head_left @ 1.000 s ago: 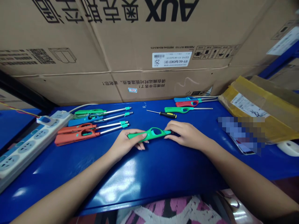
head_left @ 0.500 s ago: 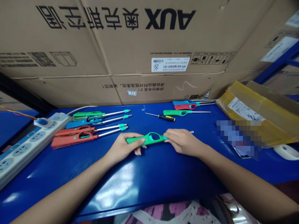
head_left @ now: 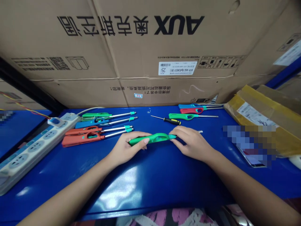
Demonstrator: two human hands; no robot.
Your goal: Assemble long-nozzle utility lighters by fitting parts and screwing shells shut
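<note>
A green long-nosed lighter [head_left: 157, 138] lies crosswise in front of me, held just above the blue tabletop. My left hand [head_left: 125, 149] is closed around its handle, thumb along the near side. At the front end, my right hand [head_left: 191, 142] pinches the neck, where a teal piece [head_left: 172, 137] like tape shows beside the fingertips. Most of the metal tube is hidden behind that hand; its tip [head_left: 200, 131] sticks out beyond. To the left lie orange lighters [head_left: 82, 139], a blue lighter [head_left: 91, 123] and green ones [head_left: 96, 115], with teal tape on their tubes.
A black-and-yellow screwdriver [head_left: 172, 121] lies behind my hands. Right of it are another green lighter [head_left: 181, 116], a red one [head_left: 191, 110] and a blue one [head_left: 187, 106]. A power strip [head_left: 35, 146], a phone [head_left: 251, 153], a taped carton [head_left: 256, 117] and a large cardboard box [head_left: 131, 56] surround the work area.
The green lighter has turned slightly in my hands, so its trigger opening looks narrower. More of the teal piece shows beside my right fingertips. The whole view has shifted a little.
</note>
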